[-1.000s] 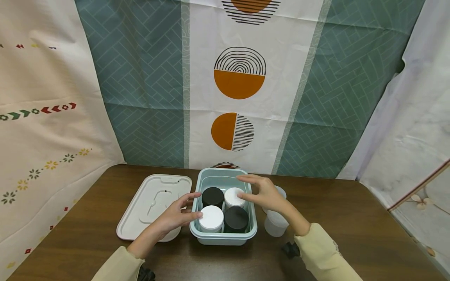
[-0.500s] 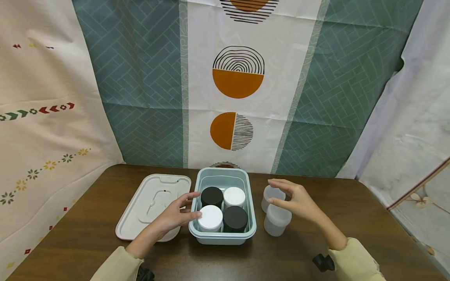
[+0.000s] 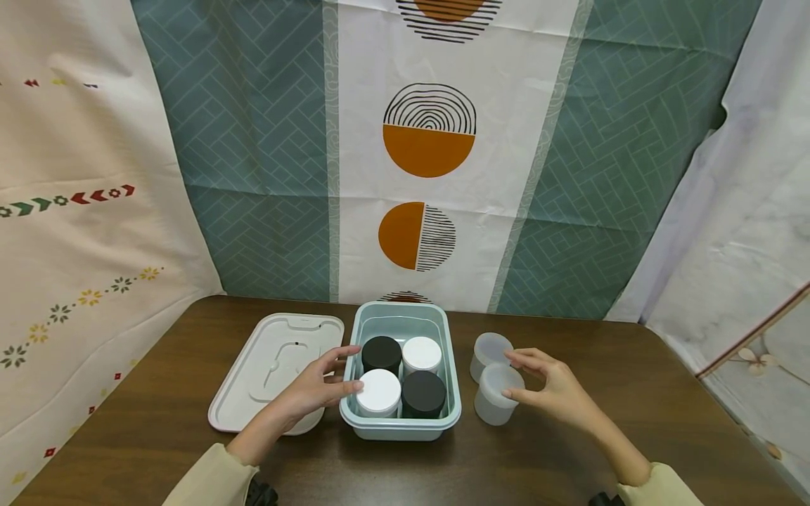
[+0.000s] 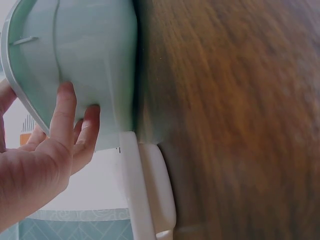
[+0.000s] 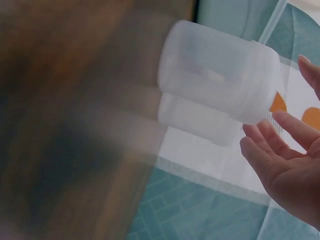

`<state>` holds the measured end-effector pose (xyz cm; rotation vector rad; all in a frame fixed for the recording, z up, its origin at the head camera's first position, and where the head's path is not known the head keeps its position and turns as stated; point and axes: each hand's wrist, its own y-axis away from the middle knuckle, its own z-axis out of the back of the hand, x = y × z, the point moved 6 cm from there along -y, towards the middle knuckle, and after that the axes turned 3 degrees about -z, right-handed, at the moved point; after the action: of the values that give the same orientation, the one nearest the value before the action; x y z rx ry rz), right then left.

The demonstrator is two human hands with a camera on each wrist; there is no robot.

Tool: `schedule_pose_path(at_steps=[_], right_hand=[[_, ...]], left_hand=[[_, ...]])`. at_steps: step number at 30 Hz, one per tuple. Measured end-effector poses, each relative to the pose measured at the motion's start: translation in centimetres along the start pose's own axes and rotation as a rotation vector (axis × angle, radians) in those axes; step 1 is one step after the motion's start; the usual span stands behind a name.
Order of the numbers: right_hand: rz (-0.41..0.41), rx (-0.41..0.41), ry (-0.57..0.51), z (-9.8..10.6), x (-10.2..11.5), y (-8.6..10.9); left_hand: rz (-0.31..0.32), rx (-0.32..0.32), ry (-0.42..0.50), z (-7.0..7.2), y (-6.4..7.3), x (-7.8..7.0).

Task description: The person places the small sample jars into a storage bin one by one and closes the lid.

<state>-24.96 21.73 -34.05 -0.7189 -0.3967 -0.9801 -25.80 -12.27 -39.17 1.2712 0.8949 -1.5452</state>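
Note:
My left hand (image 3: 310, 390) rests at the left rim of a pale blue plastic bin (image 3: 405, 432), its fingers against the outer wall (image 4: 95, 60) and the thumb at the rim. Inside the bin stand two black-lidded jars (image 3: 425, 393) and two white-lidded jars (image 3: 379, 391), in a checkered arrangement. My right hand (image 3: 557, 393) hovers at the lid of the nearer translucent plastic jar (image 3: 495, 407), thumb and fingers spread on either side of its top. In the right wrist view, a gap shows between thumb and jar (image 5: 215, 70). A second translucent jar (image 3: 489, 351) stands just behind.
A white lid (image 3: 272, 351) lies flat on the brown wooden table (image 3: 601, 379), left of the bin. Patterned cloth (image 3: 418, 176) hangs behind the table's far edge. The bin's far end, behind the jars, shows bare floor.
My right hand has moved right from over the bin to the translucent jars, then down to the nearer jar's lid. The left hand stays at the bin's rim.

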Motion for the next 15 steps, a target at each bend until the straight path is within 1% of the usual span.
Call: schedule_pose_path(at_steps=[7,15], right_hand=[[-0.023,-0.012,-0.007,-0.7,-0.9,0.7],[-0.023,-0.017,0.032,-1.1,-1.4,0.8]], left_hand=[[-0.007,0.005,0.010,0.0,0.0,0.0],[-0.011,0.010,0.013,-0.1,0.1,-0.1]])
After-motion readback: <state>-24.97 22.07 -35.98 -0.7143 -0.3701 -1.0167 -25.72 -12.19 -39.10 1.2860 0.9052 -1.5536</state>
